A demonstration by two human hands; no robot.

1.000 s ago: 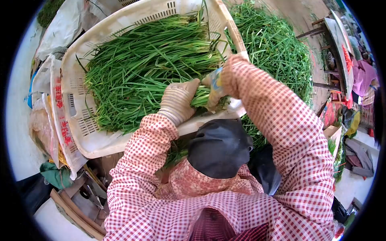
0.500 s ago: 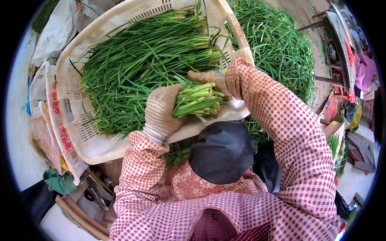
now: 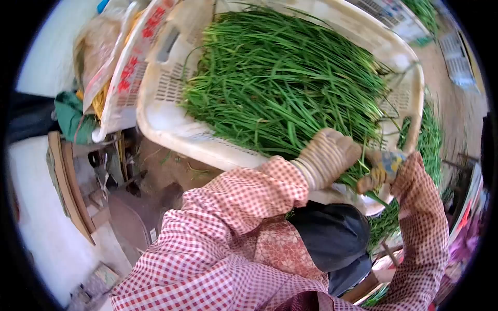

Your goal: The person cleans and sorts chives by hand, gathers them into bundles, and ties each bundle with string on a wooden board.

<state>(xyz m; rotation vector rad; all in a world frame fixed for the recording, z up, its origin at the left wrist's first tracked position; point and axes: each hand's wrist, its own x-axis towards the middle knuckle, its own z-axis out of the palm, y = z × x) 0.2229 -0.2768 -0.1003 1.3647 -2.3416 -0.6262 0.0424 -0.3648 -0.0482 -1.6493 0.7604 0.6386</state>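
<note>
Green garlic chives (image 3: 280, 78) fill a white plastic basket (image 3: 192, 150), laid mostly lengthwise with cut ends toward both short sides. My left hand (image 3: 334, 153), in a striped, soiled work glove, is closed around a bunch at the basket's near right corner. Beside it is my right hand (image 3: 381, 168), in a dirty glove with a blue and yellow patch. Its fingers are curled on the stem end of that bunch, and a few green blades (image 3: 358, 176) show between the two hands. Most of the held bunch is hidden behind the gloves.
A second white crate with red lettering (image 3: 127, 72) stands at the left, holding plastic bags. More loose chives (image 3: 430, 140) lie beyond the basket's right end. My knee in dark trousers (image 3: 332, 233) is below the near rim. Wooden boards (image 3: 70, 186) lean at the left.
The view has swung left, so the basket appears farther right. Both hands have come closer together; the bunch's pale stems, plain before, are now mostly covered.
</note>
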